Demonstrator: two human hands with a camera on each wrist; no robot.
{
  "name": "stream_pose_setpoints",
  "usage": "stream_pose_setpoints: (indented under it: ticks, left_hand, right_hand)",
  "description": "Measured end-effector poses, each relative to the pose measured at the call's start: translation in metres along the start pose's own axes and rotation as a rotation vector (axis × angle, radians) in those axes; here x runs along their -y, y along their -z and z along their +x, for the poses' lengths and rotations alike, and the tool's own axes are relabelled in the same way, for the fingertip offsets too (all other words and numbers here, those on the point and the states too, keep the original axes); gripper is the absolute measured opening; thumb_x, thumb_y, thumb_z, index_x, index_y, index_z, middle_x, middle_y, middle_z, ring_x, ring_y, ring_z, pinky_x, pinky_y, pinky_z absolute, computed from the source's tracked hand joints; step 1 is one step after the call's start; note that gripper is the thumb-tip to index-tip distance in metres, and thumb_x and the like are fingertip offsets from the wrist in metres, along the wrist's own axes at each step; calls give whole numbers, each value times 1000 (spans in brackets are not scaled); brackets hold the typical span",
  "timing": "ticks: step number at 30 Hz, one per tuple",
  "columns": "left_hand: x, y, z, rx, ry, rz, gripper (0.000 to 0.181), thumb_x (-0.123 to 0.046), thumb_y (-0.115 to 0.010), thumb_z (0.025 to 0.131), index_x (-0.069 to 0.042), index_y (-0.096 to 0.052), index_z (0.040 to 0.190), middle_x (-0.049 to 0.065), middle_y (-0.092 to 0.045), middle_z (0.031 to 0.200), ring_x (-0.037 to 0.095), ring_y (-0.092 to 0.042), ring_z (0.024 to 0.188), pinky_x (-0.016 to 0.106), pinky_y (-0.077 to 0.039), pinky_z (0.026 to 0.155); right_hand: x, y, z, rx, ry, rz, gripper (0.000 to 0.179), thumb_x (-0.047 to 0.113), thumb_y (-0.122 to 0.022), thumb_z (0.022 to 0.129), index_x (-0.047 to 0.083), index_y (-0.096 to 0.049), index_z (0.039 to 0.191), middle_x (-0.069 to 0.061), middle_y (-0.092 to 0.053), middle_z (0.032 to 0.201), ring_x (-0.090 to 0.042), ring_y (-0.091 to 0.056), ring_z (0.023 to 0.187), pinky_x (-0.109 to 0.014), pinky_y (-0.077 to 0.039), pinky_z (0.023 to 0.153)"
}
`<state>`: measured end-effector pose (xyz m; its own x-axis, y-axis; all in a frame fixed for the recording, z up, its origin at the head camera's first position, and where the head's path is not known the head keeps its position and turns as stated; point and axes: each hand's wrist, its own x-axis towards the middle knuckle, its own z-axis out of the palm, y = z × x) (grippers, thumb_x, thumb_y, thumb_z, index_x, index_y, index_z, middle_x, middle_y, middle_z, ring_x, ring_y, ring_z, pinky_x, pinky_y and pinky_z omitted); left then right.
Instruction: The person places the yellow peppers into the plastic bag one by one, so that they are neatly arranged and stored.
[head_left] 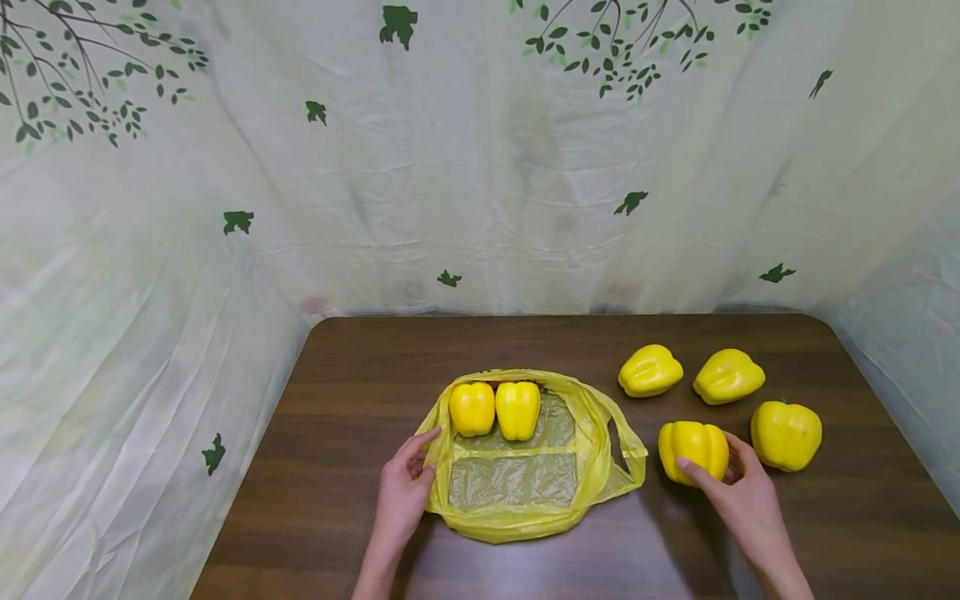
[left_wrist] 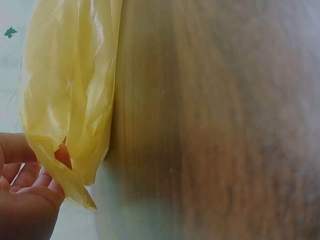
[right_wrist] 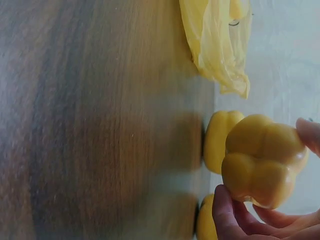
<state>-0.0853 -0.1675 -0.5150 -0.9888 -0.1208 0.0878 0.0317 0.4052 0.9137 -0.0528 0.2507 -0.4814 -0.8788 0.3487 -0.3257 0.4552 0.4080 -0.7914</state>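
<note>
While R grip (head_left: pixel 745 496) holds pepper (head_left: pixel 688 444), bag (left_wrist: pixel 65 75) cropped, L-wrist view

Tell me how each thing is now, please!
Yellow bag: open
Left bagged pepper: in the bag
Right bagged pepper: in the bag
Held pepper: off the table
Back-left pepper: lying on the table
Back-right pepper: lying on the table
Front-right pepper: on the table
Left hand: holding the bag's edge
Right hand: gripping the held pepper

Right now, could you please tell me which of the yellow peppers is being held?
It's the pepper in the right hand, just right of the yellow bag; two other peppers sit inside it, and three more rest on the table.
</note>
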Motion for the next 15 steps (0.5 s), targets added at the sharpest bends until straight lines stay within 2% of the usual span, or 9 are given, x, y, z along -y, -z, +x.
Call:
stream_pose_setpoints:
  ticks: [3, 6, 8, 10, 13, 15]
  left_hand:
    - [0, 0, 0, 1, -2, -5, 50, 17, -58, 83, -10, -69, 123, 8, -65, 118, 24, -58, 86, 26, -48, 72]
    - [0, 0, 0, 2, -3, -13, 50, 18, -58, 83, -10, -68, 124, 8, -65, 119, 23, -58, 86, 26, -48, 72]
    - [0, 0, 0, 2, -2, -14, 51, 18, -57, 83, -10, -68, 124, 9, -64, 119, 23, -58, 87, 26, -48, 72]
    - [0, 0, 0, 1, 1, -12, 51, 18, -58, 83, -10, -69, 124, 8, -65, 119, 24, -58, 86, 26, -48, 72]
    - [0, 0, 0, 1, 7, -8, 51, 18, -58, 82, -10, -69, 123, 8, -65, 119, 24, -58, 87, 26, -48, 73]
    - [0, 0, 0, 0, 8, -5, 51, 18, -58, 82, -10, -69, 123, 8, -65, 119, 24, -58, 87, 27, -48, 74]
  right_hand:
    - [1, -1, 0, 4, 7, 8, 106, 56, -71, 83, -2, -18, 154, -28, -36, 144, -38, -43, 120, -21, -42, 77]
    - [3, -3, 0, 19, 12, 31, 106, 56, -71, 83, -2, -17, 154, -29, -34, 146, -40, -42, 123, -26, -46, 85]
    - [5, -4, -1, 25, 26, 43, 105, 55, -70, 84, -2, -18, 154, -29, -34, 147, -40, -41, 126, -36, -44, 93]
    - [7, -5, -3, 27, 46, 56, 102, 53, -71, 85, -1, -19, 154, -29, -34, 147, -39, -41, 128, -35, -42, 96]
    - [9, -8, -4, 25, 77, 65, 97, 50, -72, 85, 0, -24, 153, -27, -38, 146, -36, -43, 126, -16, -39, 85]
    - [11, -10, -5, 30, 86, 69, 96, 50, -73, 85, 1, -25, 152, -26, -39, 146, -35, -43, 125, -9, -35, 78]
